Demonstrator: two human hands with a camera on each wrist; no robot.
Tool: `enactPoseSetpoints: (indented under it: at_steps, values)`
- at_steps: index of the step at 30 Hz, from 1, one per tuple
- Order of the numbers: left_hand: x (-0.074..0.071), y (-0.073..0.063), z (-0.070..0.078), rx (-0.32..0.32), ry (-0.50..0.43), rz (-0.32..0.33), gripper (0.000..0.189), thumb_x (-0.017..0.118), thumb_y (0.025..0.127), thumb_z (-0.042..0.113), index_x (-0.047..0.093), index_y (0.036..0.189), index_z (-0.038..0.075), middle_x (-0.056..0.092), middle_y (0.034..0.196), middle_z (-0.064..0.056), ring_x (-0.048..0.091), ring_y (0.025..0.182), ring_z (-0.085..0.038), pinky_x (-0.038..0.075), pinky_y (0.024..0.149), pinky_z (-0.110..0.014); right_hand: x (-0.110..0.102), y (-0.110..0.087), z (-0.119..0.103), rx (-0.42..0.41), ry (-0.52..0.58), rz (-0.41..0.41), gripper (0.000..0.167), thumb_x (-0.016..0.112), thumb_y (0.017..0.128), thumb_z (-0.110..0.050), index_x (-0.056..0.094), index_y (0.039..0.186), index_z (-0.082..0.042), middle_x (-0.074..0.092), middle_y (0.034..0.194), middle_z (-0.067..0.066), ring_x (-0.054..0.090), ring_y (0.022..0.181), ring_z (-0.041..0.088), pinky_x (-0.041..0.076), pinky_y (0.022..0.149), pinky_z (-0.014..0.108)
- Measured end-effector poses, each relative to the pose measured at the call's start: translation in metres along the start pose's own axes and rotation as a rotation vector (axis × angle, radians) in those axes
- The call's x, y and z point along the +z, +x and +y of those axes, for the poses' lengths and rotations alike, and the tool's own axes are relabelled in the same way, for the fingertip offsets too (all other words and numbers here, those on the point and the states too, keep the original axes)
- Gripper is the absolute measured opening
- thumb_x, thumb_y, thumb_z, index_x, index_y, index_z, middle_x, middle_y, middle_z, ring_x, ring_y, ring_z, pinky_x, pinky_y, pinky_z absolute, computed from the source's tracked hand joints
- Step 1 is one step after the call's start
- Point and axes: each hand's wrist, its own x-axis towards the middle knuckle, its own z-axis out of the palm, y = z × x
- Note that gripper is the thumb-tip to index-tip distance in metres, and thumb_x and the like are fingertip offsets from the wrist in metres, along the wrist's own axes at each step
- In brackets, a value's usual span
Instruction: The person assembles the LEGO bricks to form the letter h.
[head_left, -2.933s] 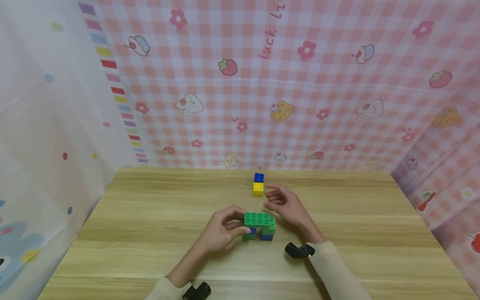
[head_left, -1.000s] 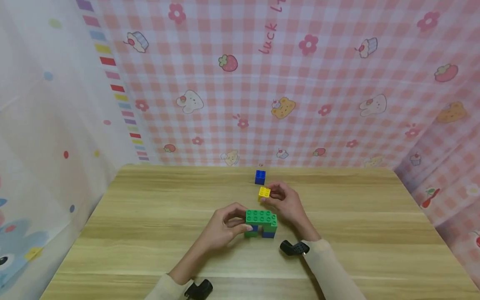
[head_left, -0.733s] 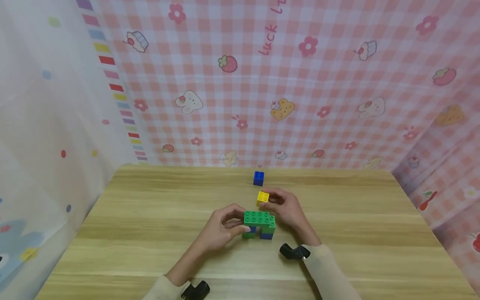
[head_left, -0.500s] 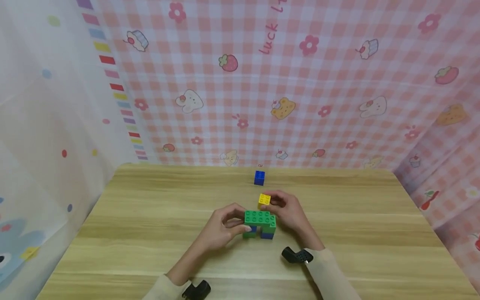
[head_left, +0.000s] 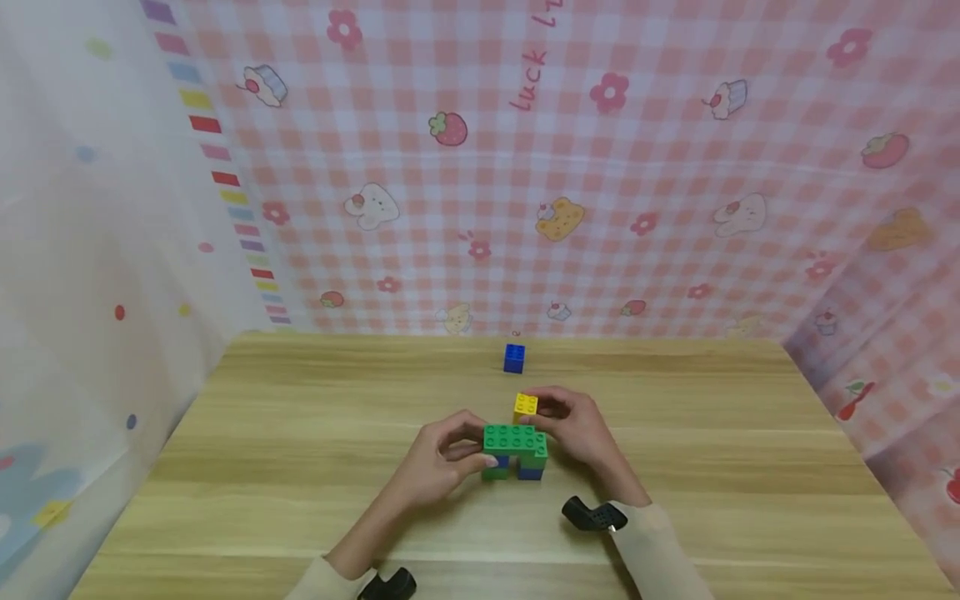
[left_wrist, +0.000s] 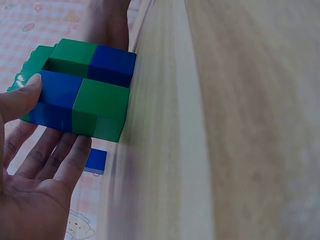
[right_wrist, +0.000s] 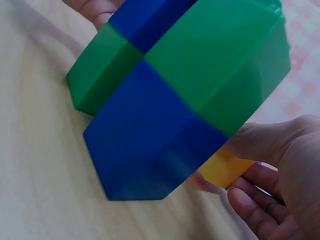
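A small arch of toy building bricks (head_left: pixel 512 437) stands on the table, a long green brick bridging two legs of green and blue bricks. My left hand (head_left: pixel 438 462) holds its left leg, thumb on the blue brick and fingers behind, as the left wrist view shows on the blue brick (left_wrist: pixel 57 100). Just behind the arch, my right hand (head_left: pixel 577 421) pinches a yellow brick (head_left: pixel 525 406) with studs on top. In the right wrist view the arch partly hides the yellow brick (right_wrist: pixel 225 167); whether it touches the table I cannot tell.
A single blue brick (head_left: pixel 513 358) stands near the back edge of the wooden table (head_left: pixel 337 375). Behind the table hangs a pink checked cloth (head_left: pixel 480 183). Each wrist bears a black camera mount (head_left: pixel 592 514).
The yellow brick first stood in front of the blue one with my right hand beside it. My right hand has gripped it and brought it nearer, behind the arch. The left hand stays put.
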Motion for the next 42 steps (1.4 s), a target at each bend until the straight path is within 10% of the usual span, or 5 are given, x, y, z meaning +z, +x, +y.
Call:
enactPoseSetpoints:
  at_steps: [42]
  values:
    - [-0.001, 0.000, -0.001, 0.008, 0.018, 0.021, 0.029, 0.079, 0.088, 0.004, 0.067, 0.113, 0.012, 0.071, 0.118, -0.008, 0.069, 0.116, -0.022, 0.057, 0.103, -0.026, -0.017, -0.023, -0.063, -0.265, -0.085, 0.003, 0.033, 0.080, 0.091, -0.026, 0.072, 0.123, -0.021, 0.072, 0.117, 0.000, 0.065, 0.108, 0.022, 0.055, 0.106, 0.054]
